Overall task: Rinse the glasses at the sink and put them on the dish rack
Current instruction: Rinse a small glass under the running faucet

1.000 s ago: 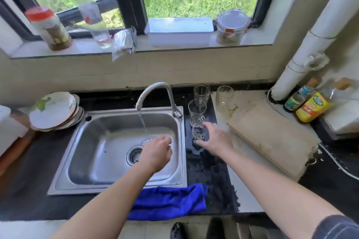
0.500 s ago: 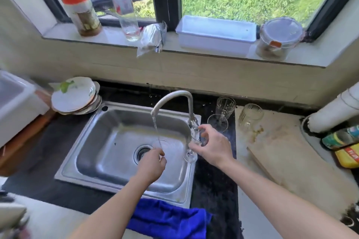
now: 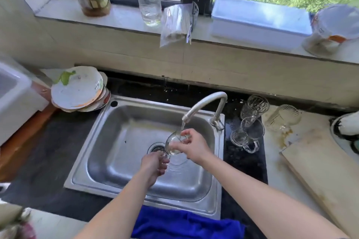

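Over the sink [image 3: 116, 153], under the running tap [image 3: 204, 103], I see the right hand [image 3: 194, 148] pinching a tipped glass [image 3: 172, 142] by its rim. The left hand [image 3: 152, 166] curls its fingers round the bottom of the glass.

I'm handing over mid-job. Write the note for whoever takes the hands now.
The right hand grips a glass, tilted under the running tap over the sink. The left hand is curled at its lower end and seems to grip it too.
The other glasses wait on the counter right of the sink.
Done: none seen racked.
Left: finish this rinse, rack it, then do the rest. No rack is clearly in view.
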